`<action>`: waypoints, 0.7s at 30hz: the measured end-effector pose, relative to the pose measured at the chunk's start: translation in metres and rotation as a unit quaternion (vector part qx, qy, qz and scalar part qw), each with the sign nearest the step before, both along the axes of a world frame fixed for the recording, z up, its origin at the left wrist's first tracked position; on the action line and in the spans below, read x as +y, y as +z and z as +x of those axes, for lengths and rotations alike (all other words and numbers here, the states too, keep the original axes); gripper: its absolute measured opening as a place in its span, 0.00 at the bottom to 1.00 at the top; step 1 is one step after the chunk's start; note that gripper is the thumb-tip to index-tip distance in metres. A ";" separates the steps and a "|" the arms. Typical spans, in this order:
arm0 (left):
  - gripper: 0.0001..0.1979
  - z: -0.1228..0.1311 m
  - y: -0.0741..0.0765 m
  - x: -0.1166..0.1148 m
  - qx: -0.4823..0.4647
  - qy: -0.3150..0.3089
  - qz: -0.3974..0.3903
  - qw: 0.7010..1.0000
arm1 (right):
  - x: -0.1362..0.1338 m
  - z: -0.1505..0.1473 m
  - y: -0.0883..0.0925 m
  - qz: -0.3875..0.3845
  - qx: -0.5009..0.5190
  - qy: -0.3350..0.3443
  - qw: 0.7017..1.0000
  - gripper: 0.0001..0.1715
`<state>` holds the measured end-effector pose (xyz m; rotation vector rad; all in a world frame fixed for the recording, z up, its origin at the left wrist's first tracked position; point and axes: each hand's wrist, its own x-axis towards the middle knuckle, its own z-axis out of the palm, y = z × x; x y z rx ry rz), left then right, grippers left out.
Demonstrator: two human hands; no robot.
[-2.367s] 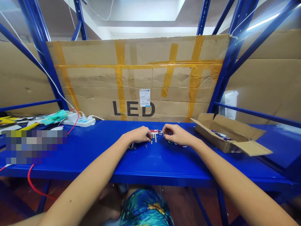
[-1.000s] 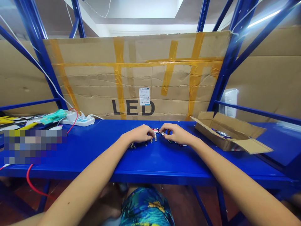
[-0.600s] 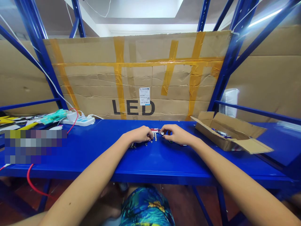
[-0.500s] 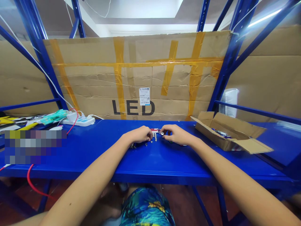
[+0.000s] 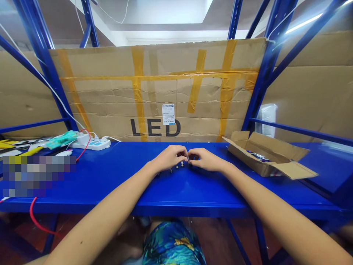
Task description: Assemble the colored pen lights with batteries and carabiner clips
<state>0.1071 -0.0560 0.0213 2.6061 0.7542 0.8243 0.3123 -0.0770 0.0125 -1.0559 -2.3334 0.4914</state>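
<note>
On bench point(image 5: 110, 176), left hand point(image 5: 169, 157), right hand point(image 5: 205, 159) (curled)

Blue bench point(image 5: 176, 193), sm. metal parts point(image 5: 177, 166), cardboard box point(image 5: 266, 159), pwr strip point(image 5: 91, 144)

The parts point(image 5: 178, 166) lie on the desk point(image 5: 176, 195), at its middle. The left hand point(image 5: 168, 158) sits just left of the parts and the right hand point(image 5: 205, 160) just right, their fingertips close together over them. Behind the parts a cardboard sheet point(image 5: 165, 92) stands along the desk's back edge. Well left of the parts lies a power strip point(image 5: 89, 143), with tools point(image 5: 27, 149) farther left. Well right of the parts sits an open box point(image 5: 266, 156), with a tub point(image 5: 267, 116) behind it.
</note>
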 end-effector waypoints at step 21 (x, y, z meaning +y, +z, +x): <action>0.08 -0.018 0.002 0.007 0.227 0.049 -0.032 0.972 | 0.000 0.003 0.001 -0.013 -0.009 -0.012 1.000 0.08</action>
